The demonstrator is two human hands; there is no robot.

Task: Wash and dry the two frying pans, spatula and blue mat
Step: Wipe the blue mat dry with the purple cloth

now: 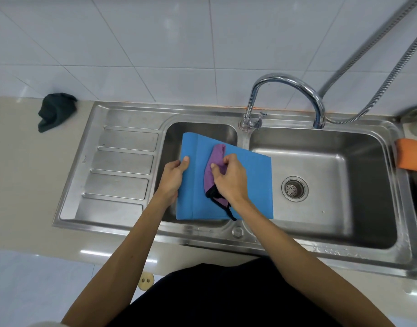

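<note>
A flat, smooth blue mat (254,182) with a straight fold line running down its left part is held over the stainless steel double sink (122,161). It covers most of the small left basin and reaches over the divider into the larger right one. The left hand (174,175) grips its left edge, thumb on top and fingers hidden underneath. The right hand (228,178) is curled round a bunched, soft purple cloth (213,175) with black trim and presses it onto the middle of the mat. A black loop of the trim trails down past the mat's near edge.

The sink is brushed metal with a ribbed draining board on the left and a round perforated drain strainer (294,188) in the right basin. A small mark is stamped on the draining board, too faint to read. A curved chrome tap (287,84) arches over the right basin, and a ribbed metal hose (379,67) runs up out of view.

A crumpled dark green rag (55,112) lies on the beige countertop (18,173) by the glossy white tiled wall (155,43). At the right edge, a rounded orange object (410,154) is cut off and hard to identify.
</note>
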